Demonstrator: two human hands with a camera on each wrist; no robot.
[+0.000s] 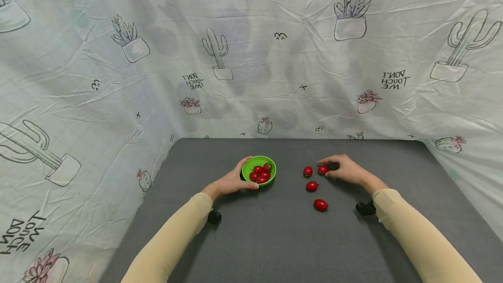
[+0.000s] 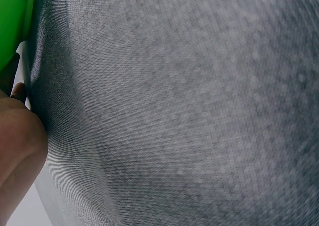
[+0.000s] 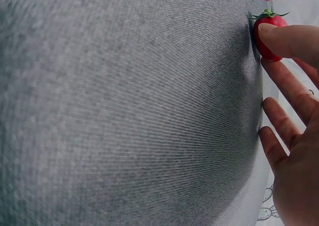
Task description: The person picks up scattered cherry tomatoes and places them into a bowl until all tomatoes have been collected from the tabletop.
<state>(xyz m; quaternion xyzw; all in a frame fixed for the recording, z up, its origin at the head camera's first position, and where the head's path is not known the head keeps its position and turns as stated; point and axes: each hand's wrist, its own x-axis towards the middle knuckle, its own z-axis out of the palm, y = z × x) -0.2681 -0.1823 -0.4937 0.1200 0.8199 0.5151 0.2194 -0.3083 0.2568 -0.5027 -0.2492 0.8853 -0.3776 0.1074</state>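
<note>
A green bowl (image 1: 274,170) with several small red tomatoes (image 1: 263,174) in it sits on the grey table. My left hand (image 1: 235,181) grips the bowl from its left, thumb along the near side and fingers at the far side. In the left wrist view only an edge of the bowl (image 2: 12,22) and part of the hand show. To the right, my right hand (image 1: 346,170) has thumb and index finger around a cherry tomato (image 1: 322,170). Its thumb lies against the red skin of that tomato (image 3: 270,49) in the right wrist view, the other fingers spread.
Three more cherry tomatoes lie on the table between the hands: one at the back (image 1: 308,171), one in the middle (image 1: 312,186) and one nearer the front (image 1: 320,205). A white cloth (image 1: 251,56) printed with cactus drawings hangs behind the table (image 1: 267,239) and along its sides.
</note>
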